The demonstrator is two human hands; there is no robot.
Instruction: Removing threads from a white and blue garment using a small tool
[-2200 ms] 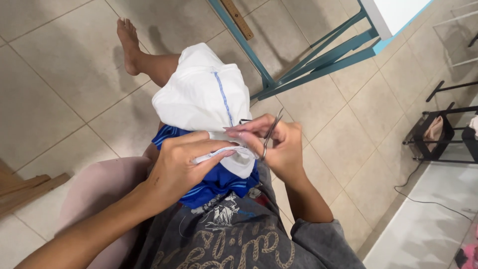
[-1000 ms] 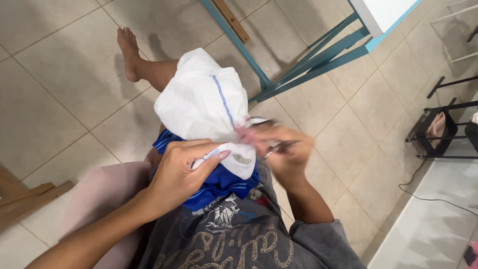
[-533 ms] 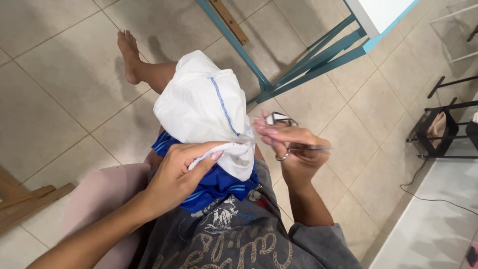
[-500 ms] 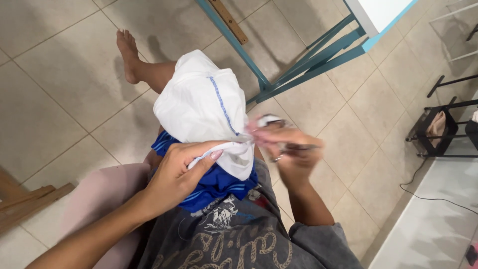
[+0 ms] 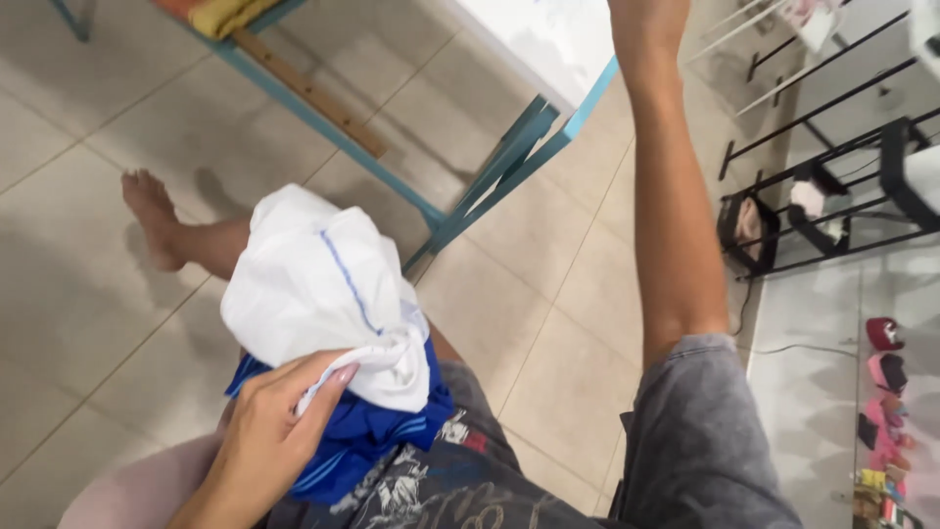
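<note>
My left hand (image 5: 269,436) is shut on the gathered end of a white cloth (image 5: 313,294) with a thin blue line, bunched up on my lap. Under the cloth lies a bright blue garment (image 5: 377,436) with white stripes. My right forearm (image 5: 671,206) stretches up and away toward the white table top (image 5: 548,39). The picture's top edge cuts off the right hand, so its fingers and anything in them are hidden. My bare left foot (image 5: 152,211) rests on the tiled floor beyond the cloth.
A table with teal legs (image 5: 490,181) and a wooden slat (image 5: 313,98) stands ahead. A black metal rack (image 5: 813,196) with small items is at the right. Several shoes (image 5: 886,392) line the floor at the far right. I sit on a pink seat (image 5: 137,490).
My right hand, which held a small metal tool beside the cloth, has lifted up and out of the picture toward the table. The view has tilted upward. My left hand keeps its grip.
</note>
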